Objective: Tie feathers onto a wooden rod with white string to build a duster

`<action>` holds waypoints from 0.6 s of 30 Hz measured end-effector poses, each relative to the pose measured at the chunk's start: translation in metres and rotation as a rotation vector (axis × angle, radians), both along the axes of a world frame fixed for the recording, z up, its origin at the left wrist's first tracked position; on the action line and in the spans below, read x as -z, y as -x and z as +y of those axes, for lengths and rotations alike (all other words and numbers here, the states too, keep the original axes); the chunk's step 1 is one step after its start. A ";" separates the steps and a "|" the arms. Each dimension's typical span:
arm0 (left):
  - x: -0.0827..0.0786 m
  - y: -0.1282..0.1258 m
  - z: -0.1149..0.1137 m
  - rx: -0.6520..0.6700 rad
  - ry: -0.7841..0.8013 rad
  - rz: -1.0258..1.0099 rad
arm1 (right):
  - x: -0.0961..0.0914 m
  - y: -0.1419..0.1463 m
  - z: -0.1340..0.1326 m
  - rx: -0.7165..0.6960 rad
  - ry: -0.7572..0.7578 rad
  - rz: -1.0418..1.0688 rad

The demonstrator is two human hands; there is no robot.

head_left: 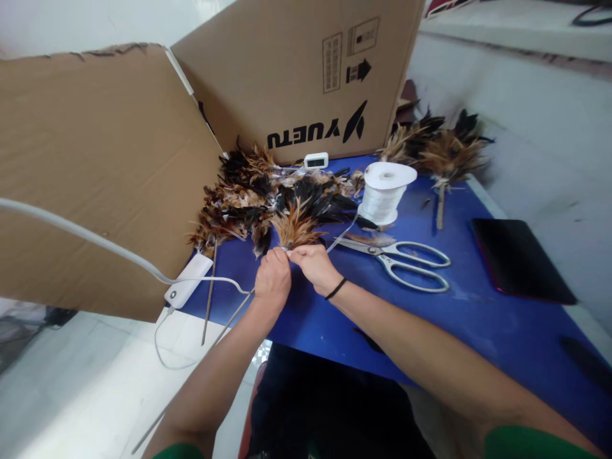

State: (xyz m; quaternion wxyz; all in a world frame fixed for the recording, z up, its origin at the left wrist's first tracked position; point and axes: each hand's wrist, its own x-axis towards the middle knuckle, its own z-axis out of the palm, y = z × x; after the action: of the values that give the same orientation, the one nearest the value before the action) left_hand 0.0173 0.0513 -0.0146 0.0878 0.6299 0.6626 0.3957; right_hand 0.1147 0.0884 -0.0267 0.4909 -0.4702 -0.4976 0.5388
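Note:
My left hand (272, 279) and my right hand (314, 266) meet over the near left part of the blue table (478, 319). Both are closed in a pinch on the base of a small bunch of brown and black feathers (296, 228) that fans away from me. A thin stick (191, 376) runs from under my left hand down toward me. White string (342, 237) leads from my right hand up to a white spool (383, 192). A black band circles my right wrist.
A heap of loose feathers (248, 197) lies behind the bunch. White-handled scissors (406, 261) lie right of my hands. A finished feather bundle (440, 156), a dark tablet (519, 258), a white power bank (189, 288) with cable and an open cardboard box (119, 172) surround them.

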 end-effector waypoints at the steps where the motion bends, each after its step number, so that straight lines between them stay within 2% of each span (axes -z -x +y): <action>1: -0.001 0.000 -0.001 0.018 -0.012 0.010 | 0.000 0.000 0.000 -0.002 0.017 0.043; 5: -0.010 0.001 -0.005 0.063 0.020 0.266 | -0.004 0.001 -0.002 0.002 0.071 0.192; 8: -0.017 0.003 -0.006 0.067 0.079 0.505 | -0.007 0.001 -0.003 -0.015 0.087 0.245; 10: -0.019 0.004 -0.007 0.065 0.104 0.593 | -0.008 0.001 -0.003 -0.032 0.088 0.256; 14: -0.013 0.006 -0.007 0.042 0.106 0.624 | -0.010 0.002 -0.003 -0.018 0.083 0.180; 18: -0.002 0.005 -0.005 0.050 0.011 0.565 | -0.014 0.000 -0.005 -0.016 0.089 0.083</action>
State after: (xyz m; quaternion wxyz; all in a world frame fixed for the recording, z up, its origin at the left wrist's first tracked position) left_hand 0.0127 0.0460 -0.0127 -0.0874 0.7308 0.6472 0.1985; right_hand 0.1146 0.0835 -0.0124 0.4855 -0.4648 -0.4558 0.5835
